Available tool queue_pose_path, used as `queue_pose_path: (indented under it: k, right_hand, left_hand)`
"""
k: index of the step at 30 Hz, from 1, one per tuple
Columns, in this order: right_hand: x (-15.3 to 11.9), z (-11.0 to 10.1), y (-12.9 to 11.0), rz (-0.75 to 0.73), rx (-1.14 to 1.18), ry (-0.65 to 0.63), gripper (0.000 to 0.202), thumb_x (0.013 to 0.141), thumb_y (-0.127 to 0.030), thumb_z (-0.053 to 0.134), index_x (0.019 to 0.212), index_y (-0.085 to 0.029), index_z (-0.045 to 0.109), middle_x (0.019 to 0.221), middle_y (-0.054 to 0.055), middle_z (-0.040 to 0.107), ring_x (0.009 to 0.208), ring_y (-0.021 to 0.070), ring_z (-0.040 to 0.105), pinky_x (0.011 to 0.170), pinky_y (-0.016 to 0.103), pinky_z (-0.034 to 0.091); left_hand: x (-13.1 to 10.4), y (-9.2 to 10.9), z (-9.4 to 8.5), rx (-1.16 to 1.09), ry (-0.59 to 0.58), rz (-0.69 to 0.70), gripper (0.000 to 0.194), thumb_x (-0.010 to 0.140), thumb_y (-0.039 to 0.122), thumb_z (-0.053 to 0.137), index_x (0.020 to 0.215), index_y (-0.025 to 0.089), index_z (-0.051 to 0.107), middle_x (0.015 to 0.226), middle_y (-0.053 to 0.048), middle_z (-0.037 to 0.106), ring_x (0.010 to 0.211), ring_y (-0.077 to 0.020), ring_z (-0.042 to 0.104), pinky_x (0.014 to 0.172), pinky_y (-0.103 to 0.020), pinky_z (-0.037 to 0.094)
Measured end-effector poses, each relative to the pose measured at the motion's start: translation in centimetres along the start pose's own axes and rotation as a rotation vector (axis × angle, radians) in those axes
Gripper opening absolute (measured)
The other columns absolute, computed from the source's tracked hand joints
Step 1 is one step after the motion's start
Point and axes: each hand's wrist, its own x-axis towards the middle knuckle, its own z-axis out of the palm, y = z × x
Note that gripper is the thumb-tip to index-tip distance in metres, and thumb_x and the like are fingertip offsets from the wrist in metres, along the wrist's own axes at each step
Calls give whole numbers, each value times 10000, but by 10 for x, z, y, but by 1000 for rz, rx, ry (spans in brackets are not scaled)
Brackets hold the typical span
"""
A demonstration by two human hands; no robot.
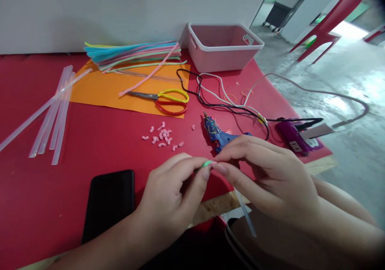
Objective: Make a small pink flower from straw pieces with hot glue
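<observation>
Near the table's front edge, my left hand (177, 190) pinches a small green piece (207, 164) between thumb and forefinger. My right hand (264, 174) meets it from the right, thumb and forefinger closed on a tiny pink piece (213, 164) that touches the green one. Just beyond my right hand lies a blue glue gun (218, 133), partly hidden by the fingers. Several small curved pink bits (164, 135) are scattered on the red table (120, 142) past my left hand.
Yellow-and-red scissors (171, 101) and fuzzy coloured stems (135, 55) lie on orange paper (90, 89). Glue sticks (57, 113) are left, a black phone (110, 202) front left. A pink basket (224, 57) stands behind; cables run to a purple power strip (296, 138).
</observation>
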Motion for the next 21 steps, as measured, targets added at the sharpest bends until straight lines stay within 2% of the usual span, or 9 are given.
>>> queue_pose_path:
  k: [2,4,8,13,21]
  right_hand:
    - [0,0,0,12,14,-6,43,874,-179,640,867,-158,676,790,17,686,732,83,632,678,176,502]
    - [0,1,1,3,19,7,47,878,-173,638,864,-152,677,794,15,691,747,73,633,699,159,496]
    - [-1,2,2,-28,42,9,53,891,-170,627,884,-145,673,806,17,693,781,68,635,747,146,492]
    - [-1,2,2,-44,63,-2,41,878,-141,633,908,-142,661,833,22,694,812,74,636,779,153,492]
    - [0,1,-1,61,213,-50,59,883,-131,610,902,-175,645,836,4,676,778,84,631,722,188,505]
  left_hand:
    - [-2,0,0,-13,-29,-10,172,920,194,540,1016,175,681,809,6,653,704,-71,596,642,-153,458]
    - [-3,0,1,4,-37,-23,167,897,216,578,1028,182,677,740,24,604,617,-69,546,569,-163,432]
    - [-1,1,2,40,7,-16,112,877,210,617,948,188,700,640,46,550,518,-57,464,486,-165,369]
    - [0,2,2,-19,4,-43,118,890,184,586,921,183,700,647,43,592,519,-51,494,496,-153,388]
    - [1,1,0,-106,-77,-69,137,896,199,560,860,169,689,677,12,625,570,-83,558,517,-183,420]
